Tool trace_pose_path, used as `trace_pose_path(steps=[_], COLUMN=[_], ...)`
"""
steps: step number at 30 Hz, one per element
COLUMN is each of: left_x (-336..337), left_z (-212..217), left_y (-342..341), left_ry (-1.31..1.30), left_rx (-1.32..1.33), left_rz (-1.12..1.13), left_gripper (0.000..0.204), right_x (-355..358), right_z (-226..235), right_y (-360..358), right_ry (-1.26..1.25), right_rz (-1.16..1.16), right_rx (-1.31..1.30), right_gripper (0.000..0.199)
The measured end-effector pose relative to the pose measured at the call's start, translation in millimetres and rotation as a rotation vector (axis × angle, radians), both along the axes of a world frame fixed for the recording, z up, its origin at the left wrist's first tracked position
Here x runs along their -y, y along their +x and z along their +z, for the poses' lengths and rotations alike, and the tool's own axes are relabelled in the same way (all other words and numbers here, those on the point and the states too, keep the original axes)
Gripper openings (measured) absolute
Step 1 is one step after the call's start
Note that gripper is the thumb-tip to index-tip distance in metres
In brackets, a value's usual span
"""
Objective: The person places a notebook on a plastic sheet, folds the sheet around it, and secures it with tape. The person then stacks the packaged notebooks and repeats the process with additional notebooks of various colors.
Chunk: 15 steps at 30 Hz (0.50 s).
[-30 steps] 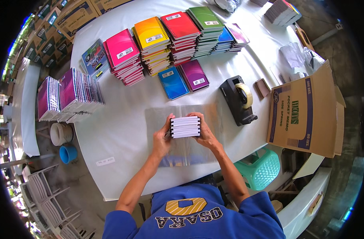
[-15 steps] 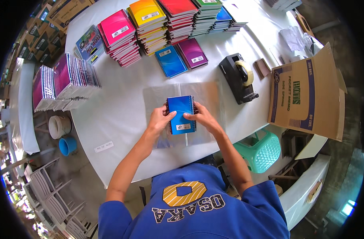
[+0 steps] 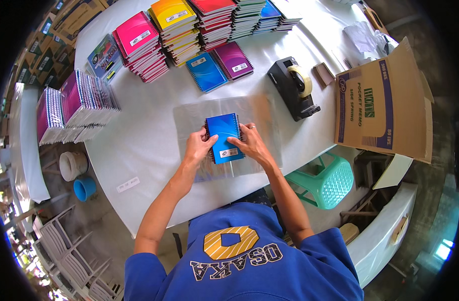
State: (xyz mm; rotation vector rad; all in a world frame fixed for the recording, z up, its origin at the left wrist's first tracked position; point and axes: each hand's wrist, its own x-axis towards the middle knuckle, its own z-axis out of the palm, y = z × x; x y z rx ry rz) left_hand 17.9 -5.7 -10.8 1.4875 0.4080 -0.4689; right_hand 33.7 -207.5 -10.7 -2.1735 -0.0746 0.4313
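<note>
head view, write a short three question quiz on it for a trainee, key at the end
1. Multiple choice: what do the left hand and right hand hold together?
a) a roll of tape
b) a blue notebook
c) a plastic stool

2. True or false: the cardboard box is to the right of the black tape dispenser.

3. Fill in the blank: between the pink-topped stack and the red-topped stack stands a ____-topped stack.

Key:
1. b
2. true
3. yellow
</note>
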Motion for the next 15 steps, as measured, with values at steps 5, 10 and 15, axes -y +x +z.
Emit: trace_pose_path(steps=[5,10,15], left_x=[-2,-15,-16], left_z=[17,2,-8], left_y=[-7,-10,-12], left_ry=[0.115,0.109,0.109], left_rx=[-0.120,-0.157,-0.133], left_rz=[0.128,0.118,0.102], left_gripper=[0.057,0.063,0.049], right_x=[46,65,75], right_z=[-9,-14,-20], right_y=[-26,-37,-39], right_ry=[-0.172,-0.598,-0.424], right_rz=[-0.346,-0.530,-0.644], right_rx=[0.366,0.186,0.215], right_gripper=[0.046,0.031,0.018])
